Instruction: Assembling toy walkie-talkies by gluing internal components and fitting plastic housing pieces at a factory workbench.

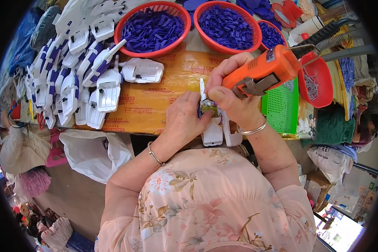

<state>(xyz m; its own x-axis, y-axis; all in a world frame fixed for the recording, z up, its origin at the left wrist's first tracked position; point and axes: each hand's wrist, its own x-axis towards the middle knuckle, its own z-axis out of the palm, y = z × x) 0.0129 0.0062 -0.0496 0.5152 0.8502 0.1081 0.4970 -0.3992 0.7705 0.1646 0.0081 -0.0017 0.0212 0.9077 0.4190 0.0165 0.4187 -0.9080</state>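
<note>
My right hand (pixel 238 98) is wrapped round an orange electric screwdriver (pixel 266 67), tilted, with its cable end up at the right. The tool's tip is hidden behind the fingers, close over a white plastic housing (pixel 213 134) at the table's near edge. My left hand (pixel 184 114) grips this housing from its left side, thumb near a greenish motor-like part (pixel 208 108) set in it. A second long white plastic piece (pixel 231 132) lies along the housing's right side.
At the left lies a heap of white-and-purple housings (pixel 107 94). Red baskets (pixel 153 52) of purple parts stand at the back. To the right are a green perforated tray (pixel 277 111) and a red scoop-shaped container (pixel 323 90) of screws. A white sack (pixel 96 157) hangs below the left edge.
</note>
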